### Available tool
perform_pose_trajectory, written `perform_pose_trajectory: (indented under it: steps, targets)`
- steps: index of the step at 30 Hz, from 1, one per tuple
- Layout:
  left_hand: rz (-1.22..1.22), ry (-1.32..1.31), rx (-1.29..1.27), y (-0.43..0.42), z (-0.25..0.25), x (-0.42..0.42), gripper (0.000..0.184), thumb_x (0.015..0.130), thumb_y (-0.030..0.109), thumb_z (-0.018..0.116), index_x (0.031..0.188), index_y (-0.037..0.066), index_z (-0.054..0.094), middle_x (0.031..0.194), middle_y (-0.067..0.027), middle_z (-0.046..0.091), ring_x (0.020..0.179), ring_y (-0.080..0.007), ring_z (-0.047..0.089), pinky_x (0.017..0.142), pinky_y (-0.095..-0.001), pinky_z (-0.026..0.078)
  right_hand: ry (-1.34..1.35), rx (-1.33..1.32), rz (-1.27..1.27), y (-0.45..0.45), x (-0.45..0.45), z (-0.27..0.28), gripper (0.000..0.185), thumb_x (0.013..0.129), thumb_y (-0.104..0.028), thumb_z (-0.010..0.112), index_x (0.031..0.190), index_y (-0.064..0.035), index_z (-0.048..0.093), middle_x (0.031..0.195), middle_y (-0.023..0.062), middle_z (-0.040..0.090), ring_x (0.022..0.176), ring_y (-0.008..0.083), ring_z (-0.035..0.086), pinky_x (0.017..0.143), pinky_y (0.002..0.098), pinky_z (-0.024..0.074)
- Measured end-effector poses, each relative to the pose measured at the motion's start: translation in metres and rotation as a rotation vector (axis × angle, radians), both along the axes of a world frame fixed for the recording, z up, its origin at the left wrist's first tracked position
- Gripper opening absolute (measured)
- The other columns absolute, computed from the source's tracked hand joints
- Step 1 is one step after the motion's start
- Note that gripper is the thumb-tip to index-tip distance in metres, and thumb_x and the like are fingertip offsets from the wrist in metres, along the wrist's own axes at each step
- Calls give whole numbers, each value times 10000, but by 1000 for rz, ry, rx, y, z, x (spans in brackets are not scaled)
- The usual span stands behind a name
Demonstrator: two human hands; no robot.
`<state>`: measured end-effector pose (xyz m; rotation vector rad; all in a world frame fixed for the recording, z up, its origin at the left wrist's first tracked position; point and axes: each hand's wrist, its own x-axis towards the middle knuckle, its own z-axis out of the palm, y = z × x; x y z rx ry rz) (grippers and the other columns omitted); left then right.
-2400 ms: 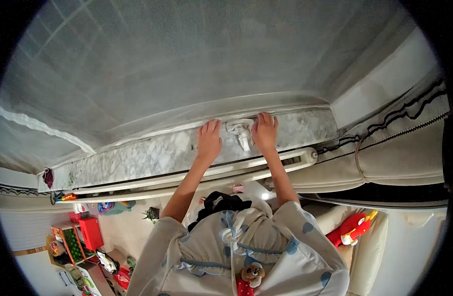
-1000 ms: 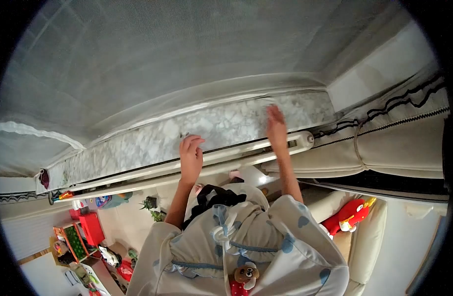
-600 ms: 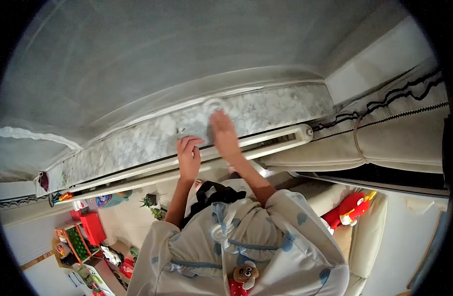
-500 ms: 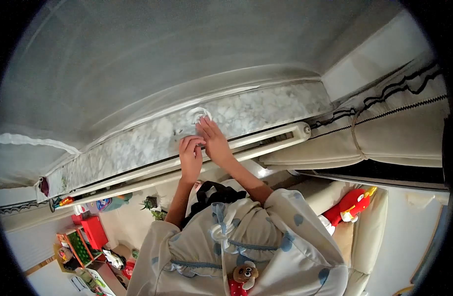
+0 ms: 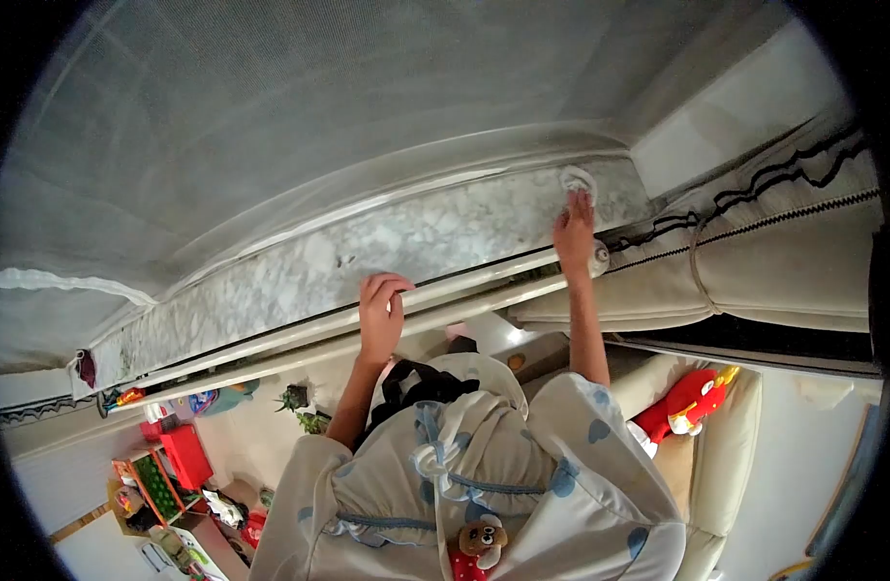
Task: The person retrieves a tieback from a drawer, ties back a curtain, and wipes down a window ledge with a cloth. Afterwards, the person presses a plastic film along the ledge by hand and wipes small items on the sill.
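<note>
A grey-and-white marble window sill (image 5: 300, 257) runs across the middle of the view. Near its right end, my right hand (image 5: 575, 237) reaches out with its fingers on a crumpled white cloth (image 5: 579, 180), pressing it against the marble. The palm side of that hand is hidden. My left hand (image 5: 381, 308) rests at the front edge of the sill, above the cream rail (image 5: 464, 290). Its fingers are loosely bent, the thumb apart from them, and nothing shows in it.
A grey mesh screen (image 5: 368, 87) rises behind the sill. At right hangs a gathered beige curtain (image 5: 794, 261) with a cord. Below it, a red plush toy (image 5: 682, 402) sits on a cream sofa (image 5: 731, 465). A potted plant (image 5: 295, 397) and a red box (image 5: 185, 455) stand lower left.
My right hand has slid the white cloth rightward along the sill, from the middle to near the right end. The left hand stays near the front edge, now apart from the right.
</note>
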<state>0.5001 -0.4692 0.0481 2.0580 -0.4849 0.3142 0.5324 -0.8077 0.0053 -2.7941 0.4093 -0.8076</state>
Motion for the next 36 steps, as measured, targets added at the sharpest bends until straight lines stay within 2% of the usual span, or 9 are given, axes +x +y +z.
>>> perform_pose_trajectory:
  steps: [9,16,18,21,24,25,28,34,36]
  targets:
    - [87,-3,-61,10,3,-9,208,661,-112,461,743,33,586,766,-87,548,762,-252,505,673,-332,409,109,162,580,233,7,13,519,734,-126,483,1198,88,395,1273,233,373,1226,356,298,1029,433,220]
    - [302,-70,-181,33,6,-13,182,673,-109,476,672,39,583,664,-73,548,676,-230,511,649,-304,404,59,301,866,292,19,6,455,722,-65,475,1161,52,457,1246,221,414,1204,336,345,1028,373,236]
    - [299,-98,-187,33,7,-12,184,677,-110,475,672,40,581,660,-69,550,669,-227,507,643,-301,403,224,952,782,290,24,10,374,810,-50,421,1176,-10,485,1245,150,454,1204,252,372,1020,320,242]
    - [279,-60,-229,32,9,-13,192,686,-115,467,663,41,576,647,-63,551,667,-216,500,634,-292,402,249,1350,584,247,21,31,346,886,-99,360,1208,-65,482,1248,80,474,1189,180,390,1005,287,249]
    - [256,-36,-245,26,7,-12,195,686,-119,461,662,39,573,642,-57,551,668,-207,497,623,-291,400,8,1246,427,164,9,40,367,895,-130,342,1237,-40,444,1270,65,453,1190,167,381,1008,289,240]
    - [236,7,-252,24,3,-12,197,687,-120,459,665,38,574,642,-56,550,667,-205,496,621,-291,398,-101,1211,317,133,7,48,359,896,-134,343,1221,-31,455,1200,98,516,1130,209,463,972,300,309]
    - [171,52,-239,16,1,-12,199,690,-122,455,672,35,576,639,-55,549,665,-203,497,610,-291,397,-298,541,208,16,-10,26,467,745,61,336,1180,-16,486,1168,151,527,1111,234,484,956,302,331]
    - [14,176,-216,1,3,-15,205,696,-119,448,705,33,586,648,-59,553,673,-202,509,582,-288,401,-22,488,-234,-117,-34,17,447,774,9,389,1212,-40,460,1210,165,481,1163,297,416,982,336,308]
    - [-40,174,-219,-4,1,-14,208,697,-118,447,716,34,588,655,-59,558,674,-203,511,576,-288,402,48,76,-79,-137,-34,-12,444,785,-18,404,1228,-19,430,1272,176,413,1216,310,334,1019,370,255]
